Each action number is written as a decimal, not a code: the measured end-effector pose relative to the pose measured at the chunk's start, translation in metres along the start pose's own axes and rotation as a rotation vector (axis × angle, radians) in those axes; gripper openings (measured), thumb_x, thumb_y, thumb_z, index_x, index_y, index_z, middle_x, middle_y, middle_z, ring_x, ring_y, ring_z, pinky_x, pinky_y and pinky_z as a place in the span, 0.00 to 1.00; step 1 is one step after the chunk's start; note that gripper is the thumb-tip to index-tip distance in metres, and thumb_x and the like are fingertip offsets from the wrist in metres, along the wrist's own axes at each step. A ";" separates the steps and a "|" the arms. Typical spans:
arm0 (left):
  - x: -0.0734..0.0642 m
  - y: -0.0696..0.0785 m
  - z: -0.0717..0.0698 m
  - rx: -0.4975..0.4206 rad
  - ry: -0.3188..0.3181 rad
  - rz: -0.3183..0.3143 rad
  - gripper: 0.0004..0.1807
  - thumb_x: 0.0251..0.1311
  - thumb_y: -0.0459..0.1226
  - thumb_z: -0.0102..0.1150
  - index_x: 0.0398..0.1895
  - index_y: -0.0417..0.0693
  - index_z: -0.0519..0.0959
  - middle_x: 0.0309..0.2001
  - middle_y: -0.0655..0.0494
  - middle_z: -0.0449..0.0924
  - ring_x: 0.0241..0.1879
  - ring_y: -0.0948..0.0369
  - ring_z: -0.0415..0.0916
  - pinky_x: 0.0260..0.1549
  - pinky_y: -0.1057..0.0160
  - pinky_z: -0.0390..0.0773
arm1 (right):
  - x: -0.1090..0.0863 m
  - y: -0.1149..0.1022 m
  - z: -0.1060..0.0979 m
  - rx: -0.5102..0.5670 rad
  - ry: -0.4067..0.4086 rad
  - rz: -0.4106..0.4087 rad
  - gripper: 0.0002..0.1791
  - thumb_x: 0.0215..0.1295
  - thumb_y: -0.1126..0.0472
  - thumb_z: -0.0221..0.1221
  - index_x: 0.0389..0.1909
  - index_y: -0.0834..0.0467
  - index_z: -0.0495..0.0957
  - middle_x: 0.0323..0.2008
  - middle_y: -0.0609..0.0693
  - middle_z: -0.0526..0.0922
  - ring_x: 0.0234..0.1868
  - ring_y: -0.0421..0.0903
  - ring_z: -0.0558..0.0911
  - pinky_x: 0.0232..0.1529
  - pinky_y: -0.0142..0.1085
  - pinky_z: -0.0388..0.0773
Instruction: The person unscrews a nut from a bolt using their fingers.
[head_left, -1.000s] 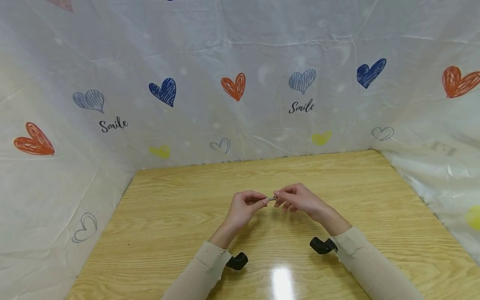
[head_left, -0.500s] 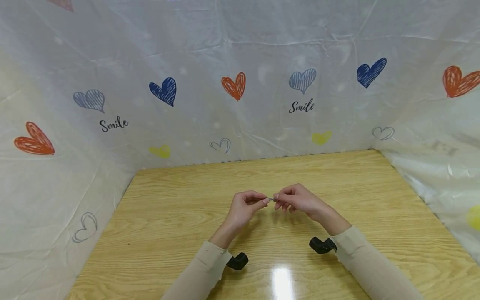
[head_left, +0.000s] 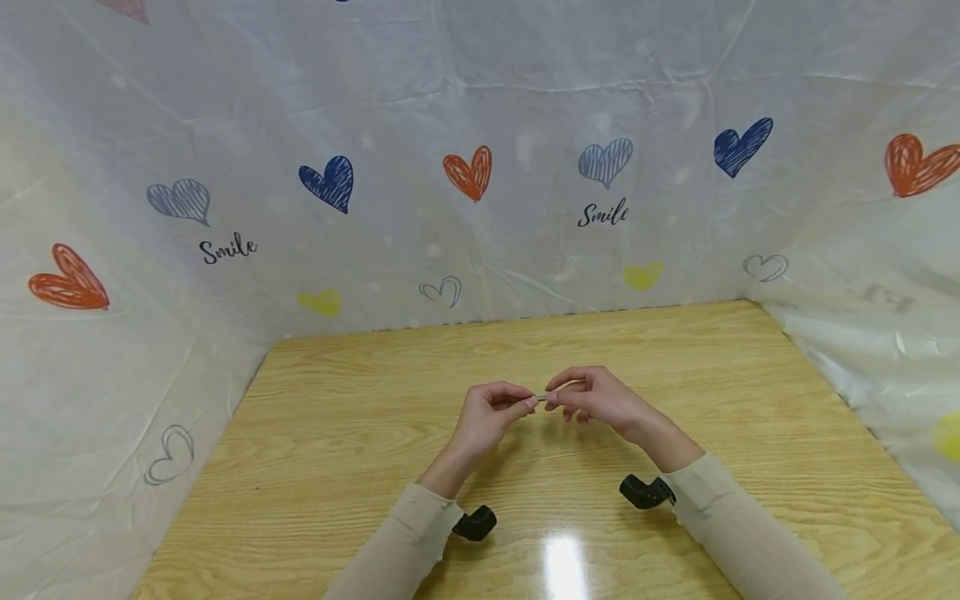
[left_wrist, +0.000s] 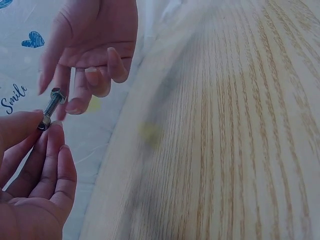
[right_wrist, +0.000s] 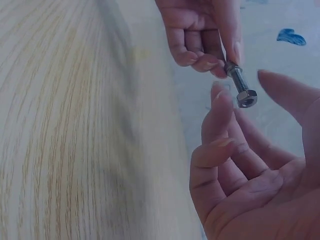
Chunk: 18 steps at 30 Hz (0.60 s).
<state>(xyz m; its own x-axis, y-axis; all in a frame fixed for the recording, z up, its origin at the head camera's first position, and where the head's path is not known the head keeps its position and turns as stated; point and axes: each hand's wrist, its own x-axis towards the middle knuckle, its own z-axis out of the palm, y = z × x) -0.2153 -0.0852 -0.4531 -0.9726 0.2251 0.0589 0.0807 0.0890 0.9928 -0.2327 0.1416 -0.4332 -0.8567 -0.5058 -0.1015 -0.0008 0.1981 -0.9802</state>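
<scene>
A small steel bolt (left_wrist: 51, 107) is pinched at its head end between the thumb and fingertips of my left hand (head_left: 486, 414). Its threaded shank points across toward my right hand (head_left: 603, 402). A hex nut (right_wrist: 247, 99) sits on the far end of the shank, its hole facing out in the right wrist view. My right hand is around the nut with thumb and fingers spread apart; the thumb stands off to one side, and the index fingertip is close beside the nut. Both hands are above the wooden table (head_left: 360, 417).
A pale plastic sheet (head_left: 525, 100) printed with hearts and "Smile" hangs behind the table and along both sides. Black camera mounts (head_left: 476, 523) stick out from both sleeved wrists. A bright light reflection lies on the table's near part.
My right thumb and index finger have parted from their pinch at the nut end. My left hand keeps its hold on the bolt in the same place.
</scene>
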 end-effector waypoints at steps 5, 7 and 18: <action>-0.001 0.001 0.000 0.005 0.003 0.006 0.09 0.66 0.33 0.68 0.45 0.35 0.86 0.42 0.44 0.86 0.44 0.45 0.84 0.51 0.43 0.83 | 0.001 -0.001 0.003 -0.033 0.002 0.070 0.28 0.78 0.44 0.54 0.56 0.68 0.80 0.44 0.62 0.87 0.37 0.58 0.84 0.29 0.35 0.74; -0.001 0.001 0.001 0.008 0.006 0.007 0.09 0.66 0.33 0.68 0.45 0.35 0.86 0.42 0.45 0.86 0.43 0.48 0.85 0.51 0.43 0.82 | 0.002 -0.002 0.004 -0.048 0.005 0.086 0.31 0.79 0.42 0.52 0.54 0.68 0.81 0.41 0.61 0.88 0.35 0.55 0.84 0.28 0.35 0.74; -0.002 0.001 0.000 -0.001 0.010 0.008 0.09 0.66 0.32 0.67 0.45 0.34 0.86 0.42 0.44 0.86 0.44 0.45 0.84 0.50 0.43 0.83 | 0.001 -0.002 0.002 -0.010 0.003 0.034 0.19 0.78 0.56 0.56 0.53 0.70 0.81 0.42 0.65 0.86 0.34 0.55 0.82 0.29 0.35 0.73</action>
<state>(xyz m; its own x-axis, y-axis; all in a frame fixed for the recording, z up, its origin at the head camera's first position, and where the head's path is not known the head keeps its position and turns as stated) -0.2129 -0.0856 -0.4522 -0.9740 0.2162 0.0678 0.0882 0.0860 0.9924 -0.2327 0.1388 -0.4313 -0.8579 -0.4961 -0.1339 0.0228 0.2235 -0.9744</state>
